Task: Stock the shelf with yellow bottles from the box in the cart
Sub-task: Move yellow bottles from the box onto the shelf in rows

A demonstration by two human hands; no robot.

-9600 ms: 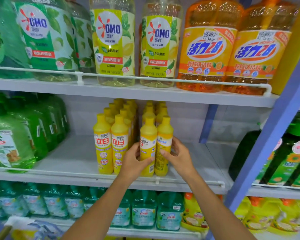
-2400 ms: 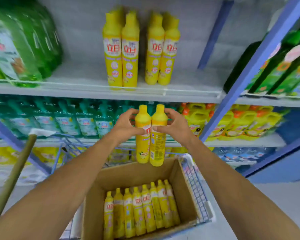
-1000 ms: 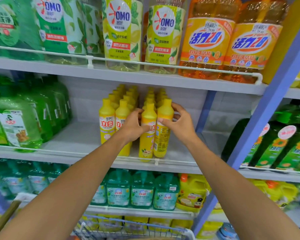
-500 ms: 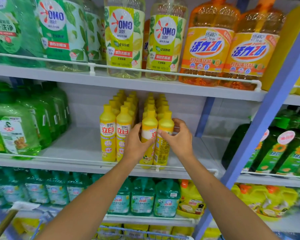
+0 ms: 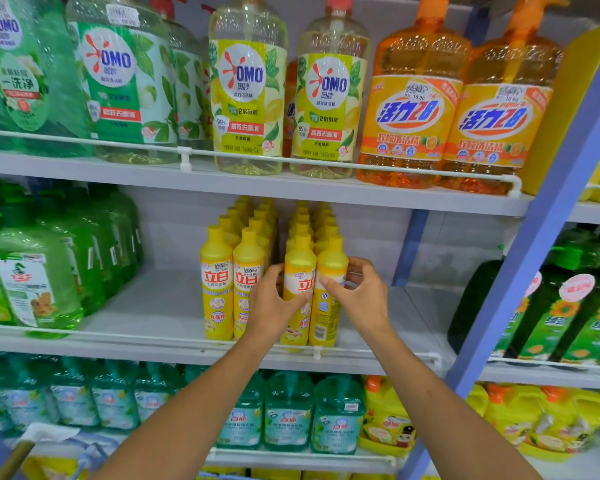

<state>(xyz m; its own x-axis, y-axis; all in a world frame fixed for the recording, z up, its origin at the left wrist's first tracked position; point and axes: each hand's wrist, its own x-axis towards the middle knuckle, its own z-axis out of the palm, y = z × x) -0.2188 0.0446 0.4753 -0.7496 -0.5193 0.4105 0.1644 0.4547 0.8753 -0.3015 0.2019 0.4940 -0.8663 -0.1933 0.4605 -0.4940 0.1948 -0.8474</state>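
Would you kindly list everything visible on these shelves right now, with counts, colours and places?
Slim yellow plastic bottles: four rows, total unclear, yellow, middle shelf centre.
Large clear bottles with yellow-green labels: two, top shelf centre.
Large orange bottles: two, orange, top shelf right.
Green-labelled clear bottles: several, top shelf left.
Green bottles: several, green, middle shelf left.
Teal bottles: several, teal, lower shelf.
Yellow jugs with orange caps: several, lower shelf right.
Dark green bottles: several, right bay.
Blue upright post: one, blue, between bays.
Left hand: grips third row's front bottle.
Right hand: grips fourth row's front bottle.
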